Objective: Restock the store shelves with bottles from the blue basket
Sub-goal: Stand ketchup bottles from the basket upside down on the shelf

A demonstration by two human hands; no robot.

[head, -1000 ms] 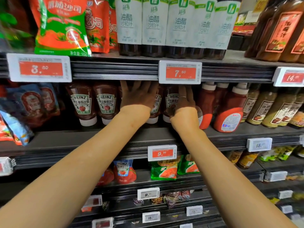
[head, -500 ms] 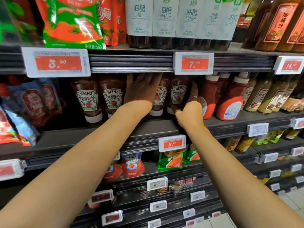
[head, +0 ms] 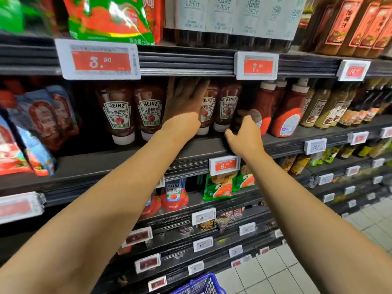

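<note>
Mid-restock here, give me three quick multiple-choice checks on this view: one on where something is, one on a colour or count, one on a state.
1. Where is the left hand?
A. In the basket
B. Among the Heinz bottles on the ketchup shelf
C. On the top shelf

2. What colour is the basket at the bottom edge?
A. Blue
B. Red
C. Green

3. How is the right hand?
A. Flat on the floor
B. Gripping a price tag
C. Curled round a dark bottle at the shelf front

Answers:
1. B: its spread fingers reach in between the upside-down bottles.
2. A: blue mesh shows below the arms.
3. C: thumb and fingers wrap the bottle beside the Heinz row.
</note>
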